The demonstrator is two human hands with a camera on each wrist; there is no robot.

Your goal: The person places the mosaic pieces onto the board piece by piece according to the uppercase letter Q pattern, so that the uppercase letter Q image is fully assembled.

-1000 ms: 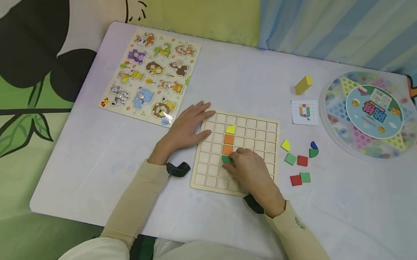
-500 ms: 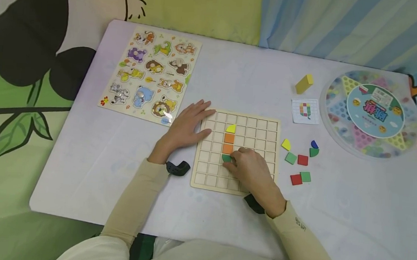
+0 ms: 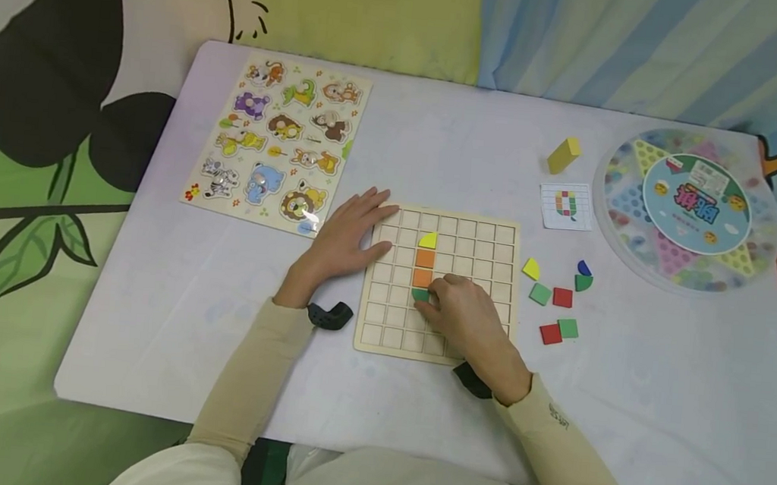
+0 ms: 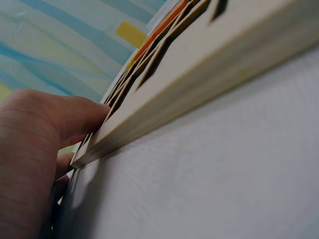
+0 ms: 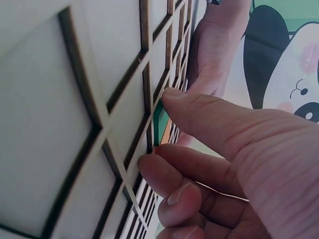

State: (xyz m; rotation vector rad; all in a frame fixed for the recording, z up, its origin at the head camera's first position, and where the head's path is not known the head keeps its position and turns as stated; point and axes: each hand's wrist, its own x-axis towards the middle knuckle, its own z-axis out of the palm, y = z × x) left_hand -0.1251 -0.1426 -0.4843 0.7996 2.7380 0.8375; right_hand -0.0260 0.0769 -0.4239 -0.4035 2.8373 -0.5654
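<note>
A wooden grid board (image 3: 382,326) lies on the table in front of me. Down one of its columns run a yellow quarter-round tile (image 3: 429,240), two orange square tiles (image 3: 424,258) and a green tile (image 3: 420,294) with a rounded corner. My right hand (image 3: 471,317) pinches that green tile at its cell; in the right wrist view thumb and index finger stand at either end of the green piece (image 5: 158,124). With fingers spread, my left hand (image 3: 348,238) rests at the board's left edge, its thumb touching the frame in the left wrist view.
Right of the board lie loose tiles: yellow (image 3: 531,268), green (image 3: 540,293), red (image 3: 563,297) and blue (image 3: 584,268) among them. Beyond are a pattern card (image 3: 566,206), a yellow block (image 3: 563,156) and a round clear box (image 3: 696,206). An animal puzzle board (image 3: 276,142) lies back left.
</note>
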